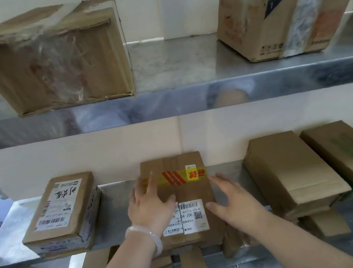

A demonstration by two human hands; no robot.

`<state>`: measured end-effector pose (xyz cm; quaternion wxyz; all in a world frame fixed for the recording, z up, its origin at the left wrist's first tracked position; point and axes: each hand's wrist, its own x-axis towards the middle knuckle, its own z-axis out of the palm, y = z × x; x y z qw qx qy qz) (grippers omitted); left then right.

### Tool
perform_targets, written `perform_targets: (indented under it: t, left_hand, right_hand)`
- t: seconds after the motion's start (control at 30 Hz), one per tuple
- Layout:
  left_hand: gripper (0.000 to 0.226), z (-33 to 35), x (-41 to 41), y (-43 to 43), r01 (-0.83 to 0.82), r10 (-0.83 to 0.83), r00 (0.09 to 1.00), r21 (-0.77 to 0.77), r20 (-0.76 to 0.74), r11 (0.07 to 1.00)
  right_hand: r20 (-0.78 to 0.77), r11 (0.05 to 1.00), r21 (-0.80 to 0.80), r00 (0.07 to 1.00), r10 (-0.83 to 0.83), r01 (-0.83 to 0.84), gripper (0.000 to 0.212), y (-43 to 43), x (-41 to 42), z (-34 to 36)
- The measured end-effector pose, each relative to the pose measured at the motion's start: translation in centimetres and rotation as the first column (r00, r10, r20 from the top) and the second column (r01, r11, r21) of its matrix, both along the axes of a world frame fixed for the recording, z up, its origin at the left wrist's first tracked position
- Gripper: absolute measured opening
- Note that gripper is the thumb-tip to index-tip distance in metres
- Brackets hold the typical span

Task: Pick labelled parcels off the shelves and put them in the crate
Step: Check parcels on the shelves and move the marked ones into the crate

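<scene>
A flat brown parcel [187,188] with yellow-and-red tape and a white barcode label lies in the middle of the lower steel shelf [116,214]. My left hand [149,205] rests flat on its left part, fingers spread, a pale bangle on the wrist. My right hand [233,201] hovers open at the parcel's right edge, and I cannot tell if it touches. A second labelled parcel [64,213] with a large white label sits to the left on the same shelf. No crate is in view.
Two plain brown boxes [294,175] [346,152] lie at the right of the lower shelf. The upper shelf [171,64] carries a large taped box [51,59] at left and a smaller one [280,20] at right. More cardboard shows below the lower shelf.
</scene>
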<state>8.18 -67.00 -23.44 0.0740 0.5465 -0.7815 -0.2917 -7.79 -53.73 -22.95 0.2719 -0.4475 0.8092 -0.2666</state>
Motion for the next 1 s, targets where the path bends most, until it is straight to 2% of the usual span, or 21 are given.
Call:
perform_targets:
  t: [0.1, 0.17, 0.23, 0.33, 0.47, 0.67, 0.8, 0.9, 1.0]
  left_hand:
    - [0.076, 1.2, -3.8, 0.8, 0.177, -0.186, 0.979, -0.116, -0.08, 0.977]
    - [0.073, 1.6, -6.5, 2.1, 0.318, -0.333, 0.936, -0.136, -0.11, 0.938]
    - [0.072, 2.0, -8.8, 4.0, 0.432, -0.442, 0.883, -0.095, -0.155, 0.897]
    - [0.072, 1.3, -12.1, 7.0, 0.522, -0.509, 0.836, 0.009, -0.205, 0.853]
    - [0.074, 0.2, -16.8, 10.4, 0.478, -0.427, 0.86, 0.145, -0.28, 0.866]
    - [0.083, -0.9, -22.3, 14.1, 0.334, -0.271, 0.931, 0.265, -0.246, 0.905]
    - [0.084, -1.4, -23.4, 15.6, 0.269, -0.204, 0.947, 0.26, -0.25, 0.927]
    - [0.083, -1.3, -23.6, 16.5, 0.199, -0.14, 0.958, 0.23, -0.249, 0.952]
    - [0.085, -1.0, -23.5, 17.3, 0.133, -0.069, 0.96, 0.224, -0.272, 0.966]
  right_hand:
    - [-0.108, 0.993, -0.111, 0.993, -0.058, 0.046, 0.068, 1.2, -1.5, 1.2]
    - [-0.187, 0.983, -0.164, 0.976, -0.116, 0.085, 0.064, 2.4, -3.0, 2.1]
    - [-0.244, 0.97, -0.193, 0.95, -0.194, 0.148, 0.062, 3.9, -4.9, 2.7]
    - [-0.306, 0.948, -0.183, 0.901, -0.307, 0.261, 0.062, 6.7, -8.2, 3.2]
    - [-0.231, 0.908, -0.127, 0.879, -0.418, 0.399, 0.067, 10.2, -12.6, 3.1]
    - [-0.04, 0.927, 0.022, 0.926, -0.375, 0.376, 0.069, 13.5, -18.1, 2.3]
    - [0.056, 0.963, 0.056, 0.963, -0.265, 0.262, 0.065, 13.9, -19.6, 2.0]
    - [0.116, 0.962, 0.061, 0.956, -0.27, 0.265, 0.068, 14.2, -20.5, 1.5]
    - [0.191, 0.971, 0.04, 0.952, -0.241, 0.237, 0.055, 14.4, -21.1, 1.6]
